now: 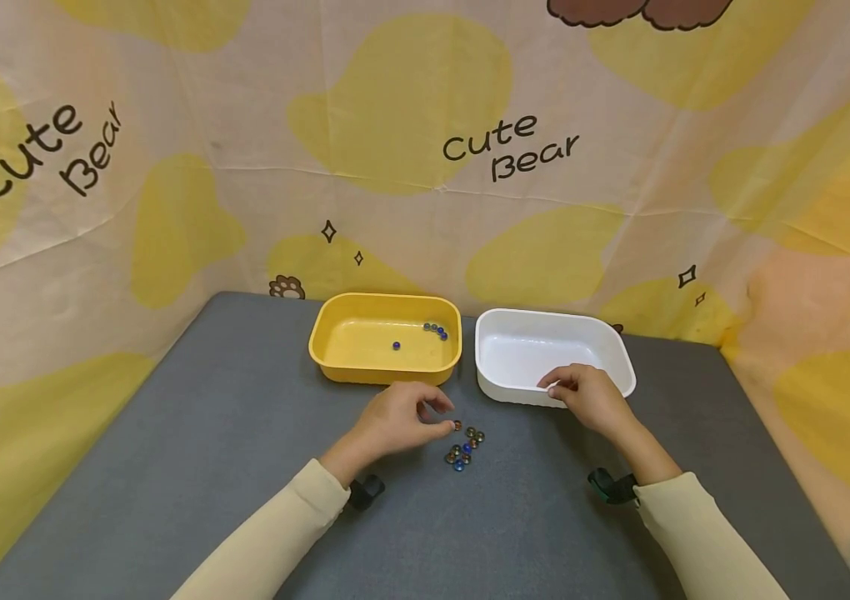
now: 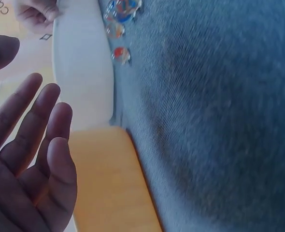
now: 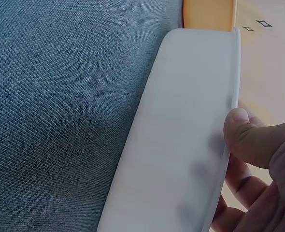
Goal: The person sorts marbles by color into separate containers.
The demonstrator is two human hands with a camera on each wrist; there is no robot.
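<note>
My right hand point(image 1: 590, 402) grips the near rim of a white plastic tub point(image 1: 503, 387). In the right wrist view the thumb point(image 3: 239, 130) lies on the rim's outer side, and the fingers show faintly through the wall from inside. My left hand point(image 1: 402, 418) hovers in front of a yellow tub point(image 1: 350, 375), thumb and fingers apart with nothing between them. Just right of its thumb tip lies a reddish-brown glass marble point(image 1: 458, 426). Several more marbles, amber and blue, lie grouped on the table, including a deep blue marble point(image 1: 467, 448).
Inside the yellow tub, a row of several marbles point(image 1: 434, 328) sits near its right end, with a lone blue marble point(image 1: 397, 346) nearer the middle. Both tubs stand side by side on the grey table point(image 1: 245, 400), against a printed cloth backdrop point(image 1: 380, 125).
</note>
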